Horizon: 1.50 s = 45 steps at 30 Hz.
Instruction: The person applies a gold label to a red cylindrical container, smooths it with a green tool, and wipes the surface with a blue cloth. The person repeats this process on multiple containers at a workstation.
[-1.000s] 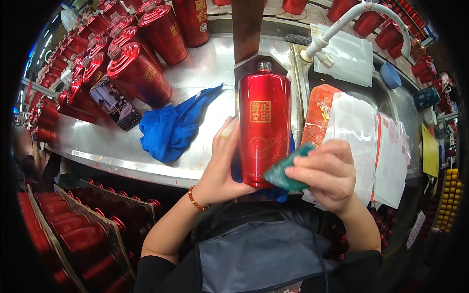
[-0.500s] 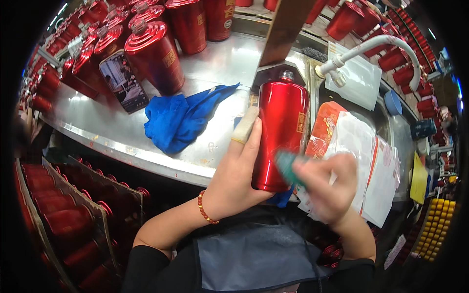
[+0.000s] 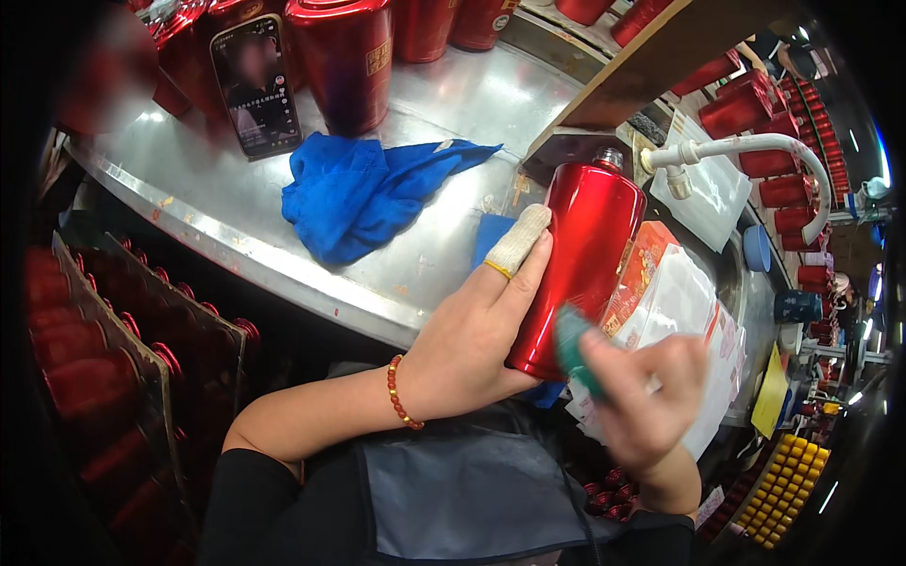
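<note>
A glossy red bottle (image 3: 595, 241) with a short threaded clear neck lies tilted in front of me, its neck pointing away. My left hand (image 3: 472, 330) is closed round its lower left side. That hand wears a beaded bracelet and a pale cloth finger cover (image 3: 519, 241). Pinched in my right hand (image 3: 656, 391), slightly blurred, is a green pad (image 3: 577, 349), which looks like scouring material. It presses on the bottle's lower right side. Left of the bottle a crumpled blue cloth (image 3: 354, 193) rests on the metal worktop (image 3: 236, 241).
A phone (image 3: 257, 90) leans against several red bottles (image 3: 342, 57) at the back left. A curved white tap (image 3: 746, 146) rises beyond the bottle. Papers (image 3: 684, 311) lie to the right, near a small blue cup (image 3: 757, 247). Crates of red bottles (image 3: 85, 396) stand lower left.
The view has turned, so the worktop and cloth appear shifted. The bottle leans further right in the picture. The green pad stays against its lower right side, with the right hand still in motion.
</note>
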{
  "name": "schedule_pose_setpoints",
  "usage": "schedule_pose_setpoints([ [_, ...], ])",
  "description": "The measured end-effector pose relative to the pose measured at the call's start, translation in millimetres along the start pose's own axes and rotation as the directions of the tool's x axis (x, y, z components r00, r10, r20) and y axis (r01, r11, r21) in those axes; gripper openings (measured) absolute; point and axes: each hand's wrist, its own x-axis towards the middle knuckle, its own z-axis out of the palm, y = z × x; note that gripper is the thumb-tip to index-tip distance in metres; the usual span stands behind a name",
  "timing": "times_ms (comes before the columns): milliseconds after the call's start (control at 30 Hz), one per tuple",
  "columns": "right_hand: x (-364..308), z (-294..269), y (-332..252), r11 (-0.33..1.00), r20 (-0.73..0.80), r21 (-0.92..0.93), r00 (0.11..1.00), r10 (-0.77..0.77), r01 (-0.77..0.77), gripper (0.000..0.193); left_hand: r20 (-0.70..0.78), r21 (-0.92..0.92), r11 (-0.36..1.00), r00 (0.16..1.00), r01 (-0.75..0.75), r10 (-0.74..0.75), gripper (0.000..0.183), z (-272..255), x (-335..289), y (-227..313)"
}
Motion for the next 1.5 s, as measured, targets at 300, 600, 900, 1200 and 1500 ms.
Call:
schedule_pose_setpoints([
  [300, -18, 6, -4, 0.987, 0.059, 0.150, 0.996, -0.065, 0.055, 0.048, -0.009, -0.018, 0.999, 0.999, -0.033, 0.033, 0.115, 1, 1, -8],
  [600, -30, 10, -2, 0.974, 0.023, 0.225, 0.999, -0.045, 0.039, 0.038, 0.009, -0.117, 0.992, 0.999, 0.038, -0.037, 0.122, 5, -4, -18],
  [900, -40, 20, -2, 0.989, -0.053, 0.140, 0.997, 0.062, -0.054, 0.044, 0.018, -0.058, 0.998, 1.000, -0.005, 0.007, 0.119, 1, -2, -18],
  [1200, -13, 16, 43, 0.731, 0.144, 0.575, 0.925, 0.352, -0.368, 0.023, 0.052, -0.013, 1.000, 0.999, 0.009, -0.008, 0.122, -3, -2, -16],
  [1500, 14, 11, 71, 0.942, -0.157, 0.237, 0.948, 0.278, -0.237, 0.027, 0.066, 0.004, 1.000, 0.998, -0.013, 0.012, 0.123, -2, -1, -21],
])
